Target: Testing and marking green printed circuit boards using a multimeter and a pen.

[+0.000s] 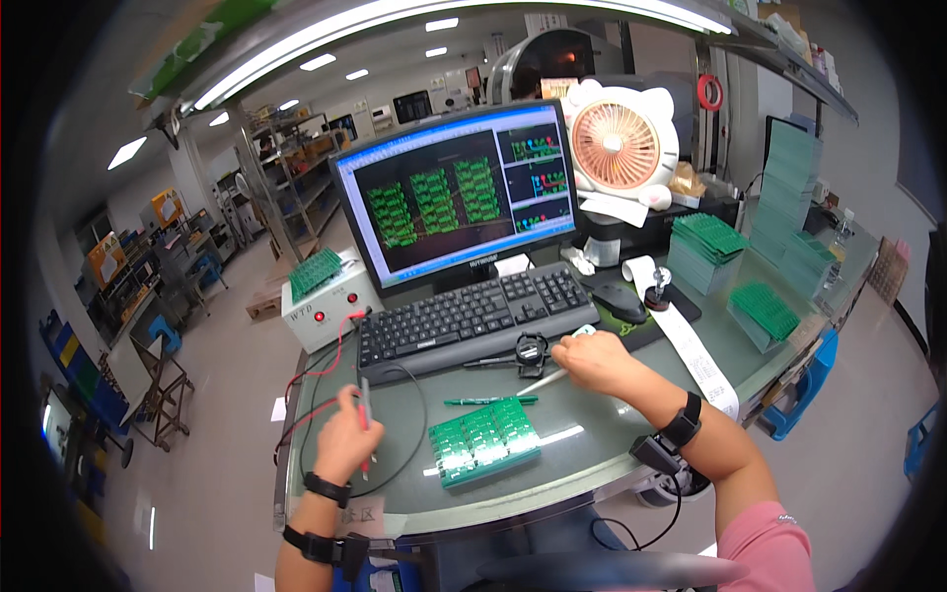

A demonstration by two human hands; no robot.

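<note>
My left hand [345, 436] is closed around a slim red-and-grey test probe [364, 407], at the left of the desk. A red lead [340, 345] runs from a white box toward that hand. In the fist of my right hand [597, 361], in front of the keyboard, is a slim white stick [543, 383]. Its pale teal end shows above the fingers; its exact kind is unclear. Between my hands lies a green circuit board panel [483, 444], apart from both. Just beyond it rests a green pen [488, 401].
A keyboard [473, 311], monitor [459, 197] and mouse [619, 298] stand behind. The white box [330, 306] is at the left. Right are a paper strip [695, 355], board stacks [705, 252] and a fan [617, 143]. A black cable [424, 424] loops near my left hand.
</note>
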